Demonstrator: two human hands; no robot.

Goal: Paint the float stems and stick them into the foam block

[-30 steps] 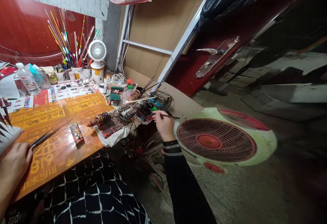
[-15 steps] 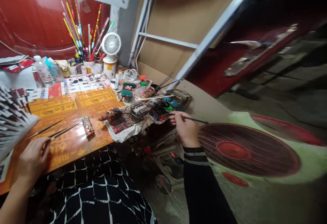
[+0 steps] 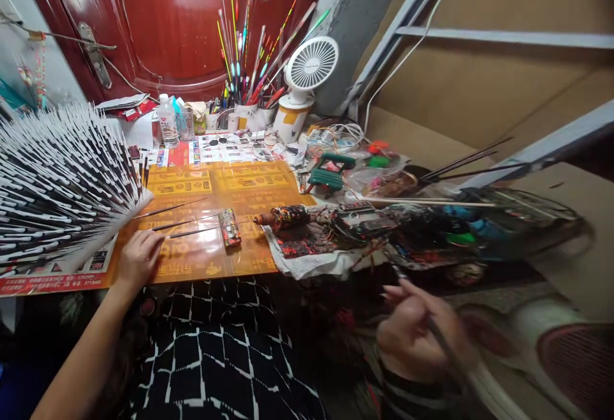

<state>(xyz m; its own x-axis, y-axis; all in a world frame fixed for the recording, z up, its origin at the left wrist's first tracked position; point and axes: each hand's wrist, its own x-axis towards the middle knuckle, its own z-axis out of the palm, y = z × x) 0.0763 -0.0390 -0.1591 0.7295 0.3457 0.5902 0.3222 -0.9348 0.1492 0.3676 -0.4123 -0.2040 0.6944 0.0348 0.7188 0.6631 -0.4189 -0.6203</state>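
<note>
Pinching, our left hand [image 3: 139, 257], a slim, brown, tapered rod [image 3: 187, 233] over the glossy amber tabletop [image 3: 240, 178]; our right hand [image 3: 415, 330] grips a blurred, dark, thin stick [image 3: 440, 338]. We judge the rod light, stiff, fragile-tipped: best held by its thicker end.

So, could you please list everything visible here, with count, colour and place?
Stick rack: one, black and white, far left
Mat: one, orange, centre left
Thin sticks: three, dark, over mat
Block: one, multicoloured, on mat
Spattered cylinder: one, dark, right of block
Cloth: one, white, by cylinder
Stand: one, green, behind cylinder
Clutter: uncountable, mixed, right
Desk fan: one, white, rear
Upright rods: many, mixed, left of fan
Bottle: one, clear, rear left
Door: one, red, background
Floor fan: one, partly red, lower right
Slim tool: one, dark, lower right
Left hand: one, by thin sticks
Right hand: one, holding slim tool
</note>
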